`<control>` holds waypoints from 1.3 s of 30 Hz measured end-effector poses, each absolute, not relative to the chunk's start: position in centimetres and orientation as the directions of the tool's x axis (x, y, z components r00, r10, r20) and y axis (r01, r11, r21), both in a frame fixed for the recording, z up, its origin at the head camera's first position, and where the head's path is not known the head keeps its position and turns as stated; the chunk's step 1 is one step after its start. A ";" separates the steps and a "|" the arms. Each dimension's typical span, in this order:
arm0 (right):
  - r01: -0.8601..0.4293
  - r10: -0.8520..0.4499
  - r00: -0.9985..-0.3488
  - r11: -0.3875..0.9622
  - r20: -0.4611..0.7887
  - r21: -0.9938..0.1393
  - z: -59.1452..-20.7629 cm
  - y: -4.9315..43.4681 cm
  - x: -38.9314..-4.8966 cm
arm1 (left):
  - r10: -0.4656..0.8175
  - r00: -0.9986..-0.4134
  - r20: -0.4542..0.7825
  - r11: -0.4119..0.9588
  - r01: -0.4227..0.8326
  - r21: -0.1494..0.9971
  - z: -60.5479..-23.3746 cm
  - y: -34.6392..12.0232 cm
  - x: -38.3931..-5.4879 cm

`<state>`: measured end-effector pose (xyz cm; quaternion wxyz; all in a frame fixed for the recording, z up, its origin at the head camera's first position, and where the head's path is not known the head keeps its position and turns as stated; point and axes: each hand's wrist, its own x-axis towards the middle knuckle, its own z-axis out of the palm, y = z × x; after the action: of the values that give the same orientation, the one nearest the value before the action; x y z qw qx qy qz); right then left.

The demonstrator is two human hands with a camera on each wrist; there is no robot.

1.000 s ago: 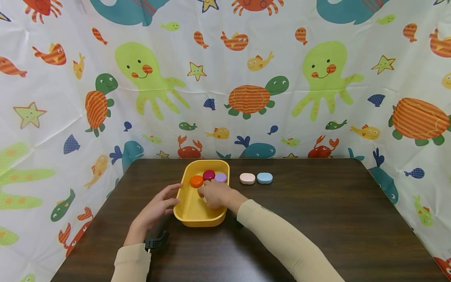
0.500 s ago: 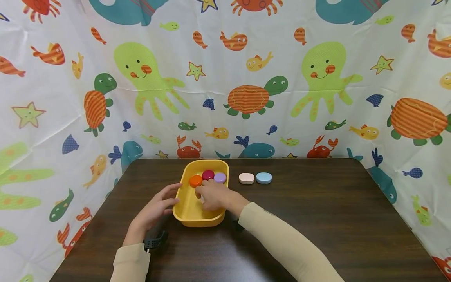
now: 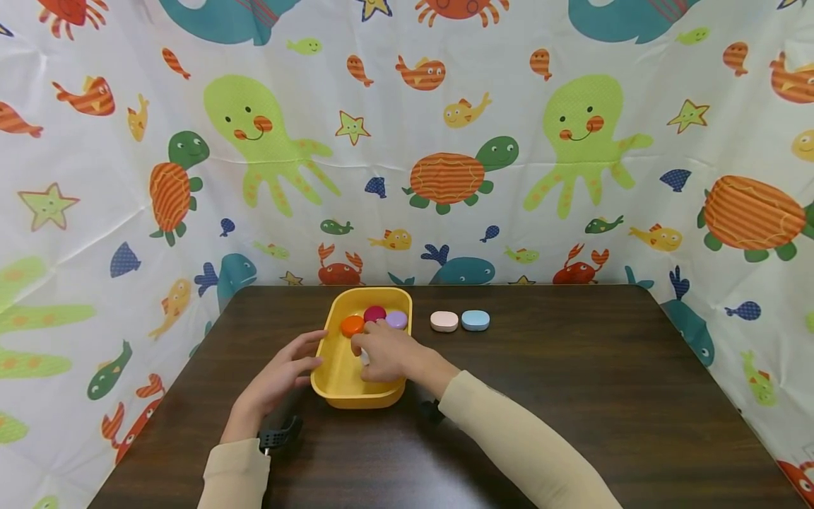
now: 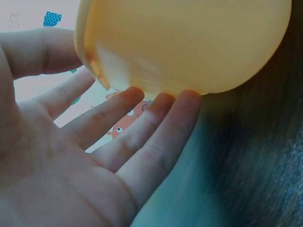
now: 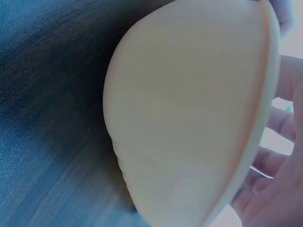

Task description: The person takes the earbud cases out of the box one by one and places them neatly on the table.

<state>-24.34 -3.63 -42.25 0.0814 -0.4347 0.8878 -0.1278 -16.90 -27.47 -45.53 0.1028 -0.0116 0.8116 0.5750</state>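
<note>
A yellow oblong container point(image 3: 335, 367) stands on the dark table. My left hand point(image 3: 282, 373) is at its left side. In the left wrist view its nearly straight fingertips point(image 4: 189, 101) touch the container's outer wall point(image 4: 189, 42). My right hand point(image 3: 388, 353) reaches over the right rim into the container, fingers bent, pinching a small whitish piece point(image 3: 364, 358) that is mostly hidden. Beyond it, at the container's far end, lie rounded pieces: orange point(image 3: 352, 326), dark magenta point(image 3: 374, 313) and lavender point(image 3: 397, 319). In the right wrist view the container's wall point(image 5: 184, 109) hides the fingertips.
A pale pink oval piece point(image 3: 444, 322) and a light blue oval piece point(image 3: 475, 320) sit side by side on the table point(image 3: 572, 382), right of the container. Behind the table hangs a white curtain point(image 3: 381, 92) printed with sea animals.
Inside the container, my right hand has shifted slightly to the left, and more of the whitish piece shows. My left hand stays at the container's side.
</note>
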 end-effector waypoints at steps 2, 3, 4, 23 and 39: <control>-0.749 -0.791 -0.612 0.588 -0.022 -0.306 -42.0 -3.4 -24.1 | 0.098 -0.979 -0.181 0.338 -0.139 0.931 -45.5 -27.5 -16.9; -0.748 -0.790 -0.613 0.587 -0.016 -0.311 -41.9 -3.3 -24.0 | 0.097 -0.979 -0.182 0.339 -0.139 0.930 -45.5 -27.5 -16.9; -0.747 -0.789 -0.614 0.586 -0.011 -0.314 -41.7 -3.2 -23.9 | 0.097 -0.979 -0.182 0.340 -0.139 0.930 -45.5 -27.5 -16.9; -0.742 -0.757 -0.646 0.596 0.093 -0.306 -40.4 -1.0 -22.5 | 0.097 -0.980 -0.176 0.338 -0.134 0.932 -45.6 -27.5 -16.9; -0.698 -0.695 -0.702 0.631 0.153 -0.338 -39.5 1.3 -22.0 | 0.099 -0.978 -0.184 0.338 -0.141 0.930 -45.5 -27.3 -17.0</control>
<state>-22.00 1.28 -39.53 -0.0040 -0.3858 0.9030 -0.1891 -17.00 -27.34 -45.53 0.1044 -0.0129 0.8114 0.5750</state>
